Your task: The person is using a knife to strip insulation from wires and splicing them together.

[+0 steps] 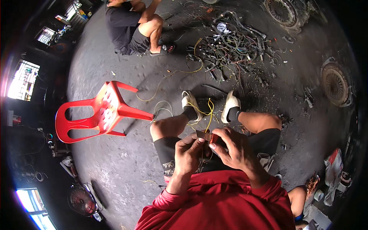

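Both my hands meet over my lap. My left hand (188, 155) is closed, its thumb pressed on a flat grey blade-like piece (201, 134) with a brownish part beside it. My right hand (234, 150) pinches a small red-orange piece (212, 138) between thumb and forefinger, right against the blade-like piece. A thin yellow wire (209, 117) runs from between my fingers down to the floor between my shoes, in loose loops. How the wire sits inside the fingers is hidden.
A big tangle of dark wiring (237, 48) lies ahead. At left stands a red plastic chair (111, 105); a person (128, 28) sits far left. Round metal parts (335, 82) rest at right, a fan (82, 200) at lower left. Another person's leg (297, 201) shows at lower right.
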Demonstrator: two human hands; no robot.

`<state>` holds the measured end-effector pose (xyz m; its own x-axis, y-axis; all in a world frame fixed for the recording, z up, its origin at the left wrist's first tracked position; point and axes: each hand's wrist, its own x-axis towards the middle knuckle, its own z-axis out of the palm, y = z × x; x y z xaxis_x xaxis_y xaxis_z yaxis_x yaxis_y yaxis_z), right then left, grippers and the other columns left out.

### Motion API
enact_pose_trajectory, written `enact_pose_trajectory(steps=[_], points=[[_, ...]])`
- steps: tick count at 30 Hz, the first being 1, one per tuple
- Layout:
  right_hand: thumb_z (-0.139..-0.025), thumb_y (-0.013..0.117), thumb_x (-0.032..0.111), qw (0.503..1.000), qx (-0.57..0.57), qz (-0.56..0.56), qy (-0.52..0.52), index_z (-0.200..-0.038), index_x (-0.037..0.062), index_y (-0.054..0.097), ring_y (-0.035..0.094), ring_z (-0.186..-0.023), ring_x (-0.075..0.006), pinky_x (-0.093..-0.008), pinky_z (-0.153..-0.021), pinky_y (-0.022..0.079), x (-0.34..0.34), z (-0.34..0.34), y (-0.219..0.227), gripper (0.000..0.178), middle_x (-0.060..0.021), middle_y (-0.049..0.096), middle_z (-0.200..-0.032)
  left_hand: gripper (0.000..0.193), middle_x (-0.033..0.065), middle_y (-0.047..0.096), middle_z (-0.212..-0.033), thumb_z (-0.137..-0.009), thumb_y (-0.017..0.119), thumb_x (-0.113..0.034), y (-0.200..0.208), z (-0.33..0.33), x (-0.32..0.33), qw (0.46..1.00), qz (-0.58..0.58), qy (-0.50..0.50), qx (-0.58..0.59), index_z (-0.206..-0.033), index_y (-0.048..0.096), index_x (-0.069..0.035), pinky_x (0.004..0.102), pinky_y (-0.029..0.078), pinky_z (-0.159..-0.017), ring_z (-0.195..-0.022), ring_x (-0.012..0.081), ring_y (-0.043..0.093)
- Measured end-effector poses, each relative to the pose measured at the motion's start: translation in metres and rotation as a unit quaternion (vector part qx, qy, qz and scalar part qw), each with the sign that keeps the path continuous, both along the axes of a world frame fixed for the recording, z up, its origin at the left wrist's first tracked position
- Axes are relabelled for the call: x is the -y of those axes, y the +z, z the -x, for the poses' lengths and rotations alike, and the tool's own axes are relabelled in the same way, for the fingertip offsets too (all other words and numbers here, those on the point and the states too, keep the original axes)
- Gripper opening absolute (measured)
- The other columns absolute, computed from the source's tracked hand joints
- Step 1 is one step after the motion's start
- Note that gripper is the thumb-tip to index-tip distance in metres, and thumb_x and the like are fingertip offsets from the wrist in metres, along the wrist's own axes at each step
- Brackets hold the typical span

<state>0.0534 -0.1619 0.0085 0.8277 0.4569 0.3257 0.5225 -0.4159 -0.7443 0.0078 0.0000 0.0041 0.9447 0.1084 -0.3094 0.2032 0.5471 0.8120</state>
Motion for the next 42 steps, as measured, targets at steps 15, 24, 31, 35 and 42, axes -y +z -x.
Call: enact_pose_trajectory(steps=[15,24,31,35,42], points=[[-0.086,0.065,0.023,0.999,0.052,0.000,0.007,-0.104,0.0122,0.058,0.063,-0.069,-0.0275,-0.0375,-0.058,0.049,0.007,-0.009,-0.004,0.022,-0.0060,0.060,-0.077,0.019,0.0044,0.057,-0.072,-0.093,0.057,-0.010,0.004,0.009,-0.006,0.999,-0.044,-0.001,-0.016,-0.104,0.063,0.004,0.0219,0.039,-0.047,-0.058,0.0099,0.050],[-0.086,0.066,0.019,0.999,-0.032,-0.044,0.003,-0.107,0.0068,0.055,0.065,-0.075,-0.0281,-0.0366,-0.063,0.052,0.021,-0.007,0.004,0.027,-0.0088,0.065,-0.085,0.022,0.0028,0.056,-0.077,-0.093,0.056,-0.009,0.013,0.009,-0.005,0.997,-0.006,0.020,-0.070,-0.110,0.061,0.004,0.0199,0.038,-0.047,-0.063,0.0080,0.049],[-0.086,0.065,0.023,0.999,0.012,-0.002,0.043,-0.107,0.0095,0.056,0.064,-0.073,-0.0263,-0.0364,-0.060,0.051,0.004,0.000,0.008,0.027,-0.0073,0.062,-0.086,0.020,0.0038,0.057,-0.079,-0.093,0.055,-0.007,0.014,0.010,-0.003,0.998,0.034,-0.003,-0.056,-0.110,0.061,0.002,0.0202,0.039,-0.048,-0.066,0.0084,0.050],[-0.086,0.065,0.023,0.999,0.009,-0.017,0.045,-0.107,0.0093,0.056,0.064,-0.072,-0.0264,-0.0363,-0.059,0.051,0.004,0.000,0.004,0.027,-0.0074,0.061,-0.086,0.025,0.0041,0.058,-0.079,-0.093,0.056,-0.005,0.015,0.011,-0.004,0.997,0.065,0.001,-0.048,-0.115,0.060,0.005,0.0201,0.042,-0.050,-0.064,0.0079,0.051],[-0.086,0.065,0.023,0.999,0.012,-0.025,0.045,-0.108,0.0094,0.057,0.064,-0.071,-0.0274,-0.0367,-0.058,0.051,0.005,-0.003,0.007,0.027,-0.0074,0.062,-0.086,0.015,0.0105,0.064,-0.086,-0.091,0.056,-0.003,0.013,0.011,-0.003,0.995,0.091,0.023,-0.042,-0.103,0.063,0.005,0.0206,0.042,-0.049,-0.065,0.0103,0.053]])
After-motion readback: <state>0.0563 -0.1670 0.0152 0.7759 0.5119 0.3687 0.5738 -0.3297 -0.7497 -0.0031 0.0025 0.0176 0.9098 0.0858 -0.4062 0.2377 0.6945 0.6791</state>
